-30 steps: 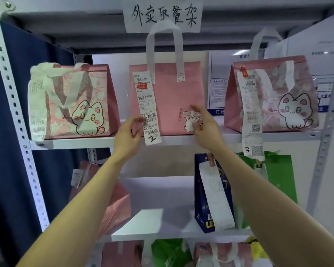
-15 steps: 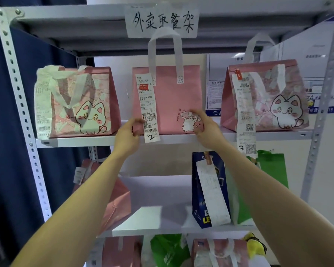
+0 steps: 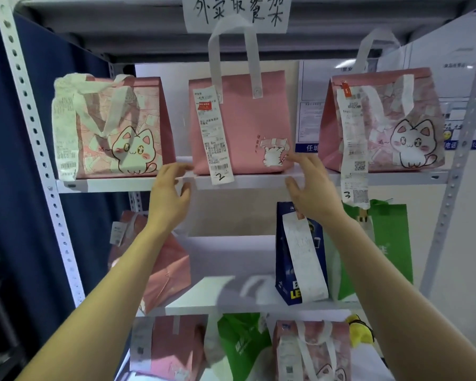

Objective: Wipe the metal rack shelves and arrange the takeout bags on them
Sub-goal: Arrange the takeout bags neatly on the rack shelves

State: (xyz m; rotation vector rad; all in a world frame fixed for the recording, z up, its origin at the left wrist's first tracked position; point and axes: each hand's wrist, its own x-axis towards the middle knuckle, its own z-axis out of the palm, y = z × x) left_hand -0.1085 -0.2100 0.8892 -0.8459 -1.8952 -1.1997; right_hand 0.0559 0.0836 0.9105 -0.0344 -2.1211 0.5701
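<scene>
Step in hand, as judged: arranging, not wiping; no cloth is seen. The mid pink bag is stood upright on the upper shelf, btwn the L cat bag and the R cat bag, w/ a clear gap on each side. Its receipt, marked 2, is hung down over the shelf lip.

The L hand is held just beside the bag's lower-left corner. The R hand is held at its lower-right corner, by the small cat print. Each grip is apart: fingers are spread and relaxed, and nothing is clamped. Whether the fingertips are touching the bag can't be told, as the edges are blurred.

Placement of bag no. 2 is judged done or nearly so. If a last nudge is needed, the base should be pushed w/ flat fingers until it is square w/ the shelf lip. The receipt should be kept facing out and not trapped underneath.

After that, attention is prob. called for at the lower shelf. There a tilted pink bag is seen at the left, and a blue bag and a green bag at the right. These would need to be stood straight and spaced evenly.
</scene>
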